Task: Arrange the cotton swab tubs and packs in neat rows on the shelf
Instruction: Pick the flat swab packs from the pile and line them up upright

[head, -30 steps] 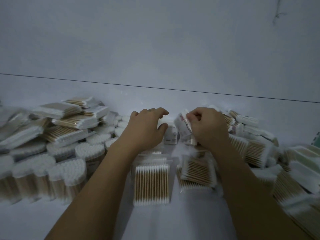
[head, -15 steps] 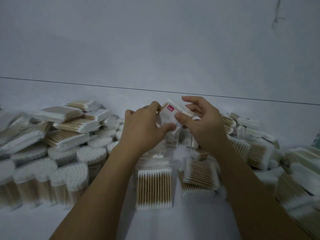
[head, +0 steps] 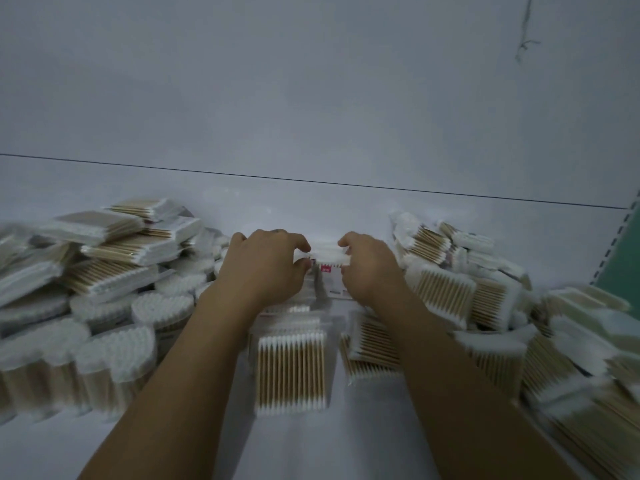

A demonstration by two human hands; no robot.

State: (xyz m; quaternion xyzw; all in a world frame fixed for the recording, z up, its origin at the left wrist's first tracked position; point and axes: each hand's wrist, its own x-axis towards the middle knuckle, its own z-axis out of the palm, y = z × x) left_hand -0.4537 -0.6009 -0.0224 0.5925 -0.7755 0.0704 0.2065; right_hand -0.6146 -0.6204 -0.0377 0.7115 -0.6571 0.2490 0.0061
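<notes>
A small cotton swab pack (head: 327, 254) is being held at the middle back of the white shelf (head: 311, 445), its row of white tips facing up and a red label showing just beneath. The left hand (head: 265, 268) and the right hand (head: 372, 271) are gripping it from either end, the fingers (head: 298, 242) curled narrowly over its top edge. Whether the pack is resting on the shelf or raised off it cannot be told.

Just in front of the hands, a flat pack of wooden-stick swabs (head: 291, 372) is lying on the shelf between the two forearms, with a second flat pack (head: 372, 344) beside it, partly under the right forearm. To the left, round tubs of swabs (head: 114, 355) are standing upright and close together, and behind them a loose heap of packs (head: 117, 251) is leaning at mixed angles. To the right, another untidy pile of packs (head: 446, 296) is spreading toward the near edge. A plain pale wall (head: 311, 98) is rising behind the shelf.
</notes>
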